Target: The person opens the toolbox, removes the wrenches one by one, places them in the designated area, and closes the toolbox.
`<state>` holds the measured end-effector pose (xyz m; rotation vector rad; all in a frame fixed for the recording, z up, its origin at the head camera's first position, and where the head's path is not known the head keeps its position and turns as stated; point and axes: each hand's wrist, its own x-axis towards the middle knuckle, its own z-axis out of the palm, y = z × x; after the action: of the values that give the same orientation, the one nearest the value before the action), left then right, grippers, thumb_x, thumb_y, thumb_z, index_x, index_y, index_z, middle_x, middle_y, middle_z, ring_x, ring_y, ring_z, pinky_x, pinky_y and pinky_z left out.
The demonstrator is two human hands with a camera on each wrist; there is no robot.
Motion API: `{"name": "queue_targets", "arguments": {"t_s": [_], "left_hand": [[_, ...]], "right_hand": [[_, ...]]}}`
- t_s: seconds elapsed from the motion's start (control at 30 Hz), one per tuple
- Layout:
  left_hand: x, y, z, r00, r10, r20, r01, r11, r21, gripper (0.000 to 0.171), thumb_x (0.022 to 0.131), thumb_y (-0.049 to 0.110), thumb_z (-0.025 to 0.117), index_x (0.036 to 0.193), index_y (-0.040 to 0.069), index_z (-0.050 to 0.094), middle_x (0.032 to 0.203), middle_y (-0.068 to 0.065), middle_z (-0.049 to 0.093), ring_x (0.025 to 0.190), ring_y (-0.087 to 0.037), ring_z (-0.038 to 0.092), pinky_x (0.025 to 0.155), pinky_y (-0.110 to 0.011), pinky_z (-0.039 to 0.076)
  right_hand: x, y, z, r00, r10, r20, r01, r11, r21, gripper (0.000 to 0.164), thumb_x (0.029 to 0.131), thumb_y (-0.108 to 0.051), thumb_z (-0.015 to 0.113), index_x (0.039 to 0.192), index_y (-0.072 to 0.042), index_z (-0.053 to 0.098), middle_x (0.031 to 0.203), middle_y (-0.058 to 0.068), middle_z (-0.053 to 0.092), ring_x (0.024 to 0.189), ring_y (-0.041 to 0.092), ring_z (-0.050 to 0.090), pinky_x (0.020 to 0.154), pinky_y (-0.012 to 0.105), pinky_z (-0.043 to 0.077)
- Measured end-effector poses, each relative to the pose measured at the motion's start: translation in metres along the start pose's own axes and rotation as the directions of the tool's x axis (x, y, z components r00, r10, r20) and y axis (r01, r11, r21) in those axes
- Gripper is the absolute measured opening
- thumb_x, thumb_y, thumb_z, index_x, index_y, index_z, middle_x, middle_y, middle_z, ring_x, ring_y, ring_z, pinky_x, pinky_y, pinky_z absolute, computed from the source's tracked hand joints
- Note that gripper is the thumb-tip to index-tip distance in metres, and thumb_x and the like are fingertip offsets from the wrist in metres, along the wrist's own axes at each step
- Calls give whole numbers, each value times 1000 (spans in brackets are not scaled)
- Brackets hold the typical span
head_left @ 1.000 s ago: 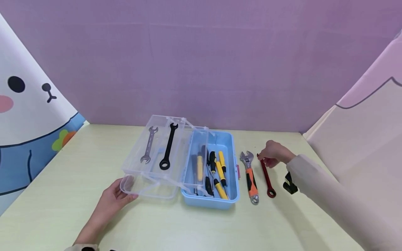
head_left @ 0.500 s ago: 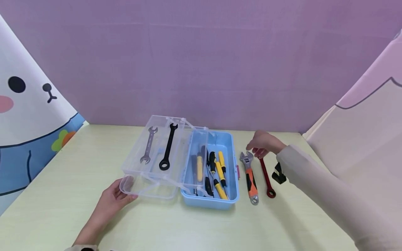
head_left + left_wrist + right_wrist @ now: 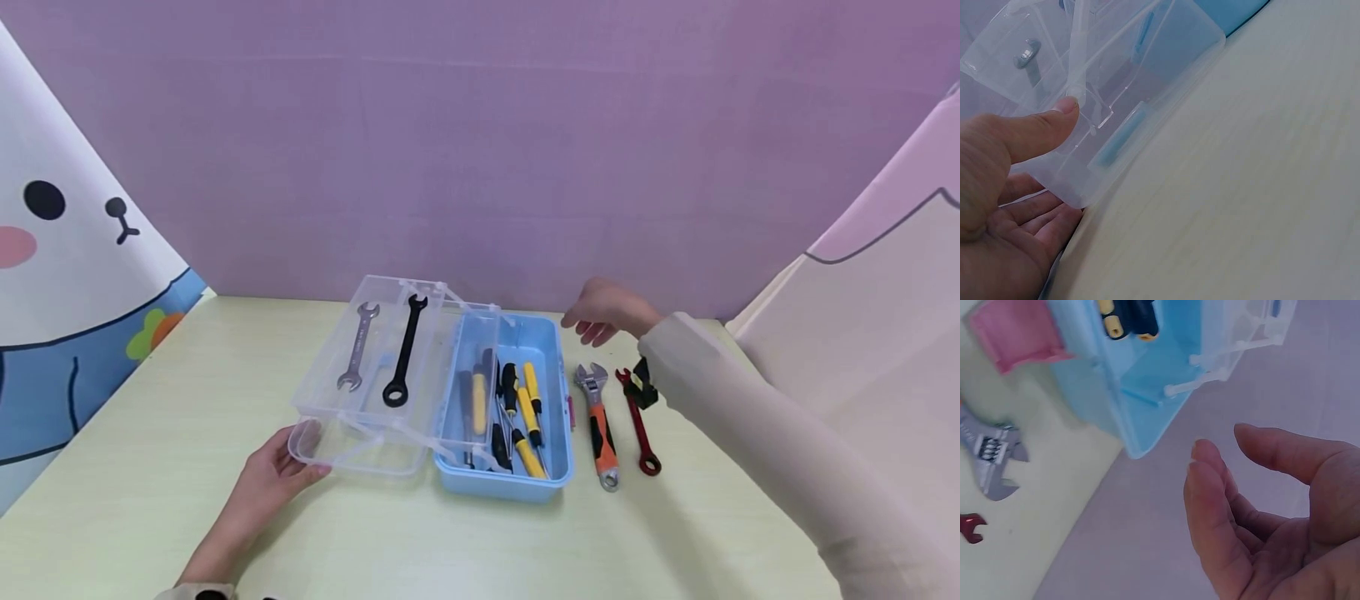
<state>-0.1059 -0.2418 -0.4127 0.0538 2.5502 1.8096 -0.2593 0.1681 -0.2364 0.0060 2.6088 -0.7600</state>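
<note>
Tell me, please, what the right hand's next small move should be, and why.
Probably the right hand should move left toward the black wrench in the clear tray: that hand is empty, the left hand grips the clear lid, and the adjustable wrench and red wrench lie to the right of the blue toolbox.

Trays (image 3: 386, 354) (see-through) partly block toolbox (image 3: 498, 487).

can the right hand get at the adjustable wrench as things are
Probably yes: the right hand is empty and near, and nothing covers the adjustable wrench lying beside the blue box.
</note>
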Motion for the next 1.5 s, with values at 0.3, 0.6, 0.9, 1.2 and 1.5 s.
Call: {"name": "queue_targets", "arguments": {"t_s": [0.3,0.6,0.9,1.2,1.5], "left_hand": [[0,-1,-1,1000,-20,3,20,1000,4,66,85,8,71,137,-12,35,141,-36,38,108,11,48,84,-5,47],[0,0,-1,1000,-27,11,27,999,29,65,86,9,70,137,-11,35,139,-37,39,121,-23,50,85,-7,48],[1,2,-1,1000,-17,8,16,999,34,65,85,9,71,136,-12,36,139,-37,39,121,-24,50,85,-7,47],[-1,1,-1,998,-54,8,54,998,45,67,86,11,71,138,-11,34,141,-35,38,126,-37,43,87,-8,48],[-6,0,-5,999,-52,-7,52,998,47,67,85,10,71,138,-11,35,140,-36,40,118,-10,52,85,-6,47]], "right_hand": [[3,-31,8,1000,-14,-18,13,1000,-19,25,90,-23,65,101,-1,61,99,16,62,75,21,65,68,28,60],[8,-61,18,999,-52,12,52,998,-25,21,89,-23,65,85,-3,61,84,12,63,64,17,63,68,31,60],[10,-91,26,994,-108,23,106,992,62,20,87,-19,67,100,-6,58,86,11,59,63,19,61,72,32,60],[16,-119,44,994,-109,17,105,985,134,25,87,-18,69,107,-8,58,95,12,59,62,18,57,75,30,59],[24,-145,61,987,-144,77,130,978,164,13,87,-10,68,88,-3,57,73,7,54,56,15,56,78,32,59]]}}
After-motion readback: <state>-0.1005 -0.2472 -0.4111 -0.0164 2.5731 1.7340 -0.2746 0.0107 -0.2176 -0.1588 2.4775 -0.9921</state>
